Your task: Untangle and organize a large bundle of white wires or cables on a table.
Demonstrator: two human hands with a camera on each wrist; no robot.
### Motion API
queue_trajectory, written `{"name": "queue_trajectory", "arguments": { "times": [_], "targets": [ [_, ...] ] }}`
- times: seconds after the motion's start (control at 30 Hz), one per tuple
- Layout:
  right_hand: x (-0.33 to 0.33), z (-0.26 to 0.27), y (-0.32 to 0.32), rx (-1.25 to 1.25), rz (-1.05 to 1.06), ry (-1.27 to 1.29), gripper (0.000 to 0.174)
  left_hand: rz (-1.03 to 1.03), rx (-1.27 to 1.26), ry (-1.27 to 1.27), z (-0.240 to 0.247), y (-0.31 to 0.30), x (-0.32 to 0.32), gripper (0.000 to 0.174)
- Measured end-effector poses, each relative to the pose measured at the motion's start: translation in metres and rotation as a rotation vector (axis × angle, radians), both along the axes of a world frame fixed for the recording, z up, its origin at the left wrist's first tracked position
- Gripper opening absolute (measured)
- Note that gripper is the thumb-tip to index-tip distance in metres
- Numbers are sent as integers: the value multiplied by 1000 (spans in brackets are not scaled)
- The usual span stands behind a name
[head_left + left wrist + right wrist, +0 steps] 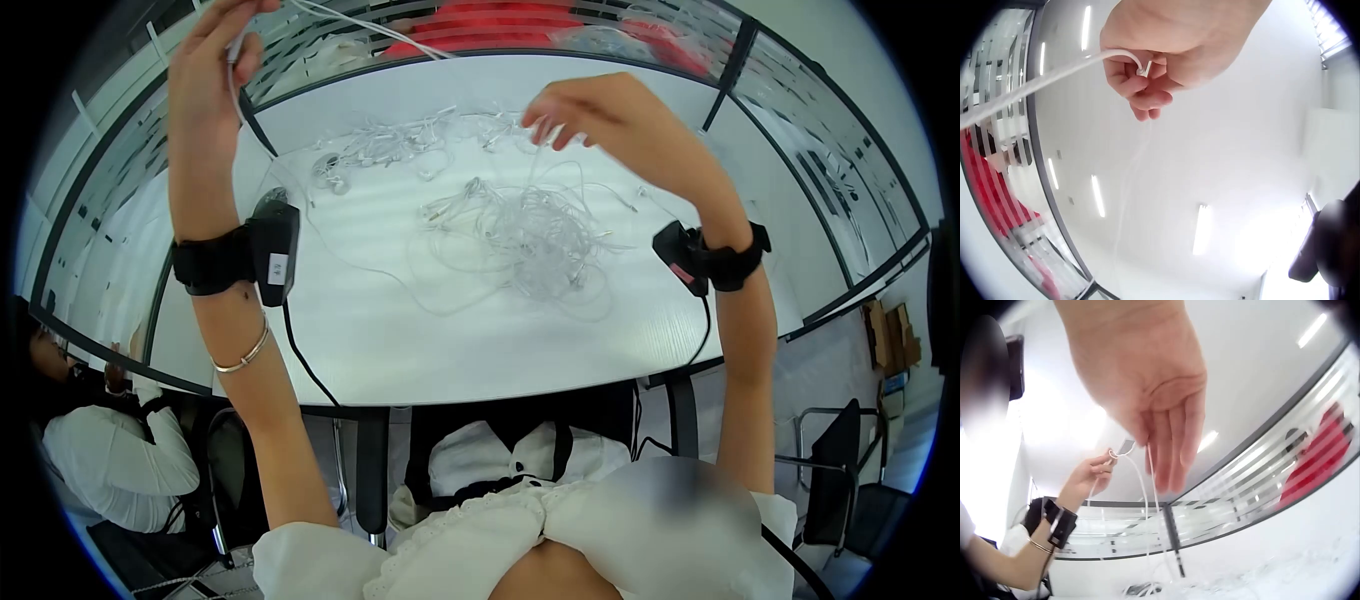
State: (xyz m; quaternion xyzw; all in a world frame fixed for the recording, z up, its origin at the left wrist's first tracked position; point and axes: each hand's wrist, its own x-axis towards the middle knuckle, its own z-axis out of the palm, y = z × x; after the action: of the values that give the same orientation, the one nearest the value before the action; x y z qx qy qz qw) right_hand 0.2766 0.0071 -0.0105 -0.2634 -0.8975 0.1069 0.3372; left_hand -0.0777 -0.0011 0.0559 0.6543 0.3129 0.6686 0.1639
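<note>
My left hand [212, 75], raised at the upper left, holds a white cable [1041, 81]. Its fingers curl round a small white end piece [1144, 70] of the cable, plain in the left wrist view. Over the back of the table, my right hand [615, 110] pinches a thin white cord [1152, 469] between thumb and forefinger, the other fingers fairly straight. Strands run down from both hands. Beneath them a large tangle of white and clear cables [545, 240] lies mid-table, loose loops and small plugs at its edges.
Another spread of tangled cables [385, 145] lies along the back of the white table [400, 365]. A partition with striped glass [470, 45] encloses the back and sides. A seated person [120, 460] is at the left; a black chair [835, 470] stands right.
</note>
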Motion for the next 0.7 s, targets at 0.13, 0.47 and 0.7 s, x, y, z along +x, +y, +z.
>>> {"name": "queue_trajectory", "arguments": {
  "times": [0.13, 0.47, 0.7],
  "targets": [
    [15, 5, -15, -299, -38, 193, 35, -85, -22, 113, -11, 4, 27, 22],
    [14, -43, -13, -319, -257, 170, 21, -220, -159, 158, -43, 11, 88, 20],
    [52, -37, 20, 63, -329, 431, 25, -150, -52, -47, -44, 16, 71, 21]
  ]
}}
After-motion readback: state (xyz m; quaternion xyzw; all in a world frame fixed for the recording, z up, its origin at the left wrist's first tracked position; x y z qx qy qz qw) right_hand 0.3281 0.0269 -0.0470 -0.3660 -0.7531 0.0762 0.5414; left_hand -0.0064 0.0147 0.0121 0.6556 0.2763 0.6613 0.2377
